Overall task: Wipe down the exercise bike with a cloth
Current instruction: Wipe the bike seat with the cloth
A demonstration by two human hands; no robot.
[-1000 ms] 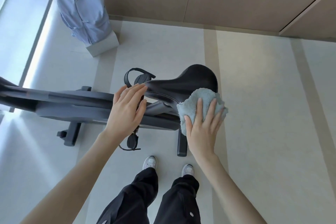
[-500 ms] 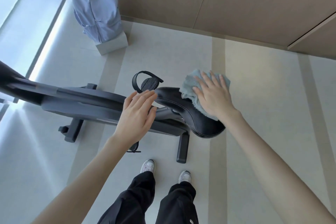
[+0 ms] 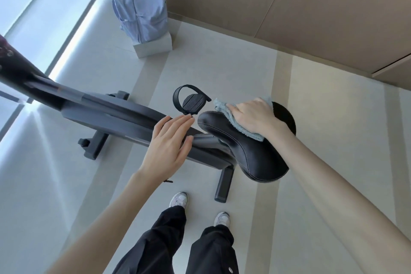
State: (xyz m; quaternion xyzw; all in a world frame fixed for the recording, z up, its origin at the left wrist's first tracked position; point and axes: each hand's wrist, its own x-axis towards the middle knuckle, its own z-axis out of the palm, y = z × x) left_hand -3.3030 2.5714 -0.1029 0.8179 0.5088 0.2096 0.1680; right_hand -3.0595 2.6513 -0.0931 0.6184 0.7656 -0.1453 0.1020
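The dark grey exercise bike (image 3: pixel 115 115) stretches from the far left to the centre, with its black saddle (image 3: pixel 251 153) turned toward me. My right hand (image 3: pixel 253 115) lies flat on a light blue cloth (image 3: pixel 239 125) and presses it onto the far side of the saddle, near its nose. My left hand (image 3: pixel 171 142) hovers with straight fingers over the frame, just left of the saddle nose; whether it touches is unclear. A black pedal with a strap (image 3: pixel 190 100) shows behind my left hand.
A light blue backpack (image 3: pixel 142 9) stands on a white block (image 3: pixel 153 46) against the wooden wall at the back. The bike's rear foot (image 3: pixel 223 184) and front foot (image 3: pixel 93 147) rest on the pale floor. My shoes (image 3: pixel 179 200) stand close to the rear foot.
My right hand carried the cloth from the saddle's near rear edge up over the top, then leftward toward the nose. My left hand stayed by the frame. The view tilted.
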